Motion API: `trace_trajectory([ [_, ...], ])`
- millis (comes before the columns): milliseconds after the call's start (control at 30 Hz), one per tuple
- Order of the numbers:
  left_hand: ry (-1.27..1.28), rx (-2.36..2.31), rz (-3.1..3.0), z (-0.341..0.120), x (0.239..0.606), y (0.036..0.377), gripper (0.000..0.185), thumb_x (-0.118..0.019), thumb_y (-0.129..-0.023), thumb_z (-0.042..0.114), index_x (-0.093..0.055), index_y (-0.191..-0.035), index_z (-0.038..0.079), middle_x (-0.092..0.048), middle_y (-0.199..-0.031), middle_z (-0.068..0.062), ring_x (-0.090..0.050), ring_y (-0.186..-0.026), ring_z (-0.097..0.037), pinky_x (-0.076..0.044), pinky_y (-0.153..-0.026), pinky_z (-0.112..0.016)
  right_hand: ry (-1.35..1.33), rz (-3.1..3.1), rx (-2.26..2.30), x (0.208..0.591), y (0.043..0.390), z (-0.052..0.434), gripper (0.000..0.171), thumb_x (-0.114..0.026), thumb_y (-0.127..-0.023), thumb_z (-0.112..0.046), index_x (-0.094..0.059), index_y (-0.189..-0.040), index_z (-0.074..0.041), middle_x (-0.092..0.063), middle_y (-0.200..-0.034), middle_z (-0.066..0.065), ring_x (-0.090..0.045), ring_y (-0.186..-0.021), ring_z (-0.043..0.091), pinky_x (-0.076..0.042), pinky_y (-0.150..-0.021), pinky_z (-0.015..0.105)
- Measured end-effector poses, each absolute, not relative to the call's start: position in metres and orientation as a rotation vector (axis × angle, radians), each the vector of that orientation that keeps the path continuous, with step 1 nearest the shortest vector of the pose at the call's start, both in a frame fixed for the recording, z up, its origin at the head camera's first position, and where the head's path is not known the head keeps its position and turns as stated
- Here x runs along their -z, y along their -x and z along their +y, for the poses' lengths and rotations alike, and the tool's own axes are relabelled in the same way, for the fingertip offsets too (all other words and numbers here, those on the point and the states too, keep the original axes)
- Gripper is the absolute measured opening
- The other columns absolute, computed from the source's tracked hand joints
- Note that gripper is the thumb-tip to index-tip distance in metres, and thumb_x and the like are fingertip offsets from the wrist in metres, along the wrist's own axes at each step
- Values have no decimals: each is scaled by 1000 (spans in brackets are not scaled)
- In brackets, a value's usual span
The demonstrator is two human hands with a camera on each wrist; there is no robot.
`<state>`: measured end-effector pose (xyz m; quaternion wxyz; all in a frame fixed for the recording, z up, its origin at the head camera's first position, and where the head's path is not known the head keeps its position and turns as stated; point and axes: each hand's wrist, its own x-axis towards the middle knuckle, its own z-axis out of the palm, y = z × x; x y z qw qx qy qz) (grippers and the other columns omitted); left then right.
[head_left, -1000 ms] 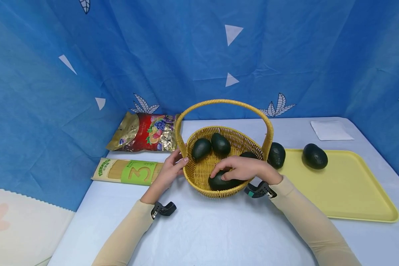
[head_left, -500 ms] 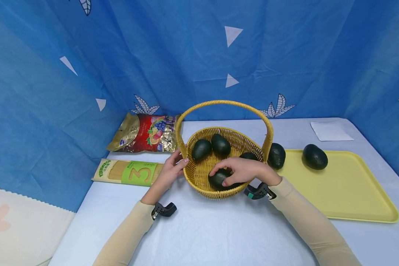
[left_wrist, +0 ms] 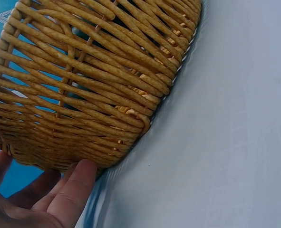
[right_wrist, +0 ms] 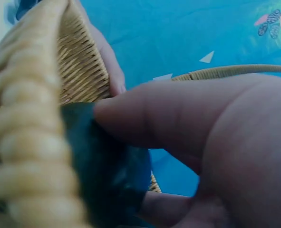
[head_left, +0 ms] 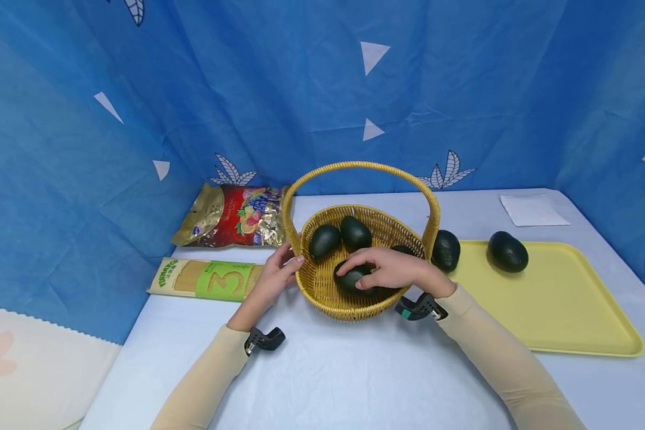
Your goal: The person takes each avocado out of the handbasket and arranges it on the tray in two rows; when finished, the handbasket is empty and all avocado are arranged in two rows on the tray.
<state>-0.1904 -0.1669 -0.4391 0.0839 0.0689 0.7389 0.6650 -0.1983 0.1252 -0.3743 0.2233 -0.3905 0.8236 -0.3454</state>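
Observation:
A golden wicker basket [head_left: 322, 298] with a tall arched handle stands mid-table. My left hand [head_left: 273, 273] holds its left side, thumb at the rim and fingers against the outer weave [left_wrist: 78, 114], as the left wrist view shows. Inside the basket, my right hand [head_left: 392, 269] grips a dark green avocado [head_left: 348, 284] near the front, thumb and fingers around it. Two more avocados lie towards the back left, one left [head_left: 325, 242] and one right [head_left: 356, 233]. Another avocado [head_left: 404, 249] at the right is partly hidden behind my right hand.
A yellow tray [head_left: 570, 310] lies on the right, with an avocado [head_left: 507, 252] on it and another avocado [head_left: 446, 251] at its left end beside the basket. A white napkin [head_left: 534, 211] lies behind. Left are a red-gold snack bag [head_left: 236, 215] and a noodle pack [head_left: 206, 278].
The avocado under my right hand has shifted slightly up and left within the basket, and my right fingers have moved a little with it. My left hand stays at the basket's side.

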Motion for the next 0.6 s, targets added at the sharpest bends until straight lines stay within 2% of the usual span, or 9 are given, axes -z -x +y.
trace_trajectory([
  [167,-227,-1967,2218,-167,439,189,62,-55,-105,15,-30,-162,17,-47,-148,-27,-60,-123,-35,-64,-85,-29,1065,2341,1038,371,199,130,37,-66,-96,-14,-68,-133,-17,-61,-144,10,-54,-134,33,-51,-108,52],
  [433,-204,-1951,2229,-167,440,190,63,-56,-104,16,-30,-162,18,-48,-147,-27,-61,-122,-37,-64,-86,-33,1032,2382,1132,360,191,144,38,-66,-96,-12,-66,-134,-13,-62,-142,13,-57,-127,32,-53,-99,43],
  [600,-203,-1963,2232,-168,439,190,62,-55,-104,15,-32,-161,19,-48,-147,-26,-60,-122,-36,-64,-85,-31,1026,2336,1201,356,182,159,38,-65,-97,-10,-65,-135,-9,-62,-141,16,-61,-118,25,-56,-90,32],
])
